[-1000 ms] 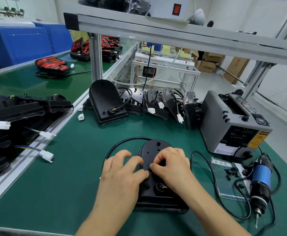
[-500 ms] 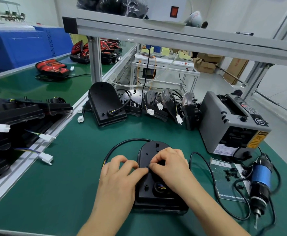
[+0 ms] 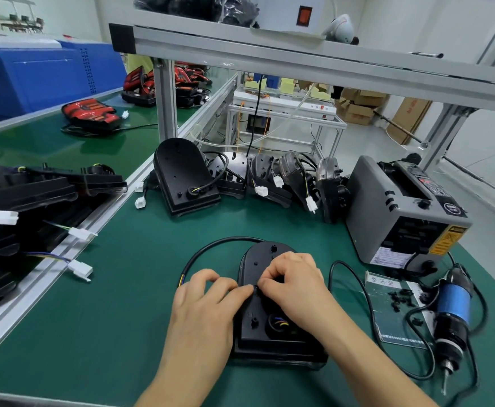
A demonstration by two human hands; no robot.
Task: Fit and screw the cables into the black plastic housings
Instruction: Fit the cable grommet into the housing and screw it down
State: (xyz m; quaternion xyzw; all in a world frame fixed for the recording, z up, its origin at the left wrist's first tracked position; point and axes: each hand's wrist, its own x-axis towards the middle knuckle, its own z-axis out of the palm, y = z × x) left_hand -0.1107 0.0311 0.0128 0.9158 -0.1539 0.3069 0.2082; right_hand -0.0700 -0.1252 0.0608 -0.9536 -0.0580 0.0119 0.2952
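Green matting covered the bench (image 3: pixel 108 289), and at its far left a stack of black housings (image 3: pixel 20 186) lay with white connectors (image 3: pixel 81 268) trailing toward the work area. A black cable (image 3: pixel 211 245) looped across the mat and ran behind the left hand (image 3: pixel 208 301). That hand lay knuckles up against the left edge of the black plastic housing (image 3: pixel 262 254), its fingers (image 3: pixel 240 289) bent and one tip meeting the right thumb. Whether it truly gripped the shell or only steadied it could not be told. The housing lay flat on the bench directly in front of the person, rounded end away, with coloured wires showing in a round grommet hole (image 3: pixel 278 321) near its close end.

The right hand (image 3: pixel 296 286) rested on top of the housing with its fingers (image 3: pixel 269 286) curled in tight, seemingly pinching a small dark piece (image 3: pixel 255 287), too small to name, down onto the shell. Further right sat a clear sheet (image 3: pixel 387 327) scattered with small black fasteners (image 3: pixel 401 298), then a blue electric screwdriver (image 3: pixel 453 309) lying on the mat.

By my judgement the housing would be light, stiff and smooth, apt to skate on the mat under a driver's push, so it was best held by its straight side edges. The cable looked springy, best held near the grommet, not by the thin wires
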